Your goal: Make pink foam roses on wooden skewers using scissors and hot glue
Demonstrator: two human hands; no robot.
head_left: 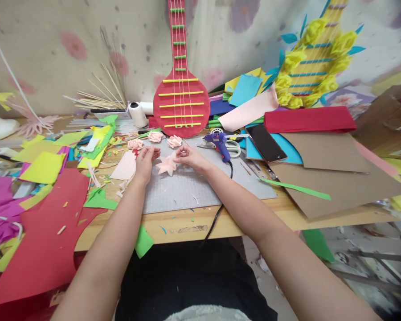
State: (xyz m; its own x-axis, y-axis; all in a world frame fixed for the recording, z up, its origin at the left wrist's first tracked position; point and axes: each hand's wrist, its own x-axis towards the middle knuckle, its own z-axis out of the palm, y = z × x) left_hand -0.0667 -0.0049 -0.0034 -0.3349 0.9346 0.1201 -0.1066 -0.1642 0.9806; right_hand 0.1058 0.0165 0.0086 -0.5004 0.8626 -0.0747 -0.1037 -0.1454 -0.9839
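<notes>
A pale pink paper flower with pointed petals is held just above the grey cutting mat. My right hand pinches its right side between thumb and fingertips. On the flower's left is my left hand, fingers loosely stretched toward it with a small gap. Behind my hands lie three finished pink paper roses: one on the left, a middle one and one on the right. Beside my left wrist is a pale pink paper sheet.
A red paper lute leans on the wall behind; a yellow one stands at right. The blue glue gun, white-handled scissors and phone lie right. Coloured scraps and a red sheet crowd the left.
</notes>
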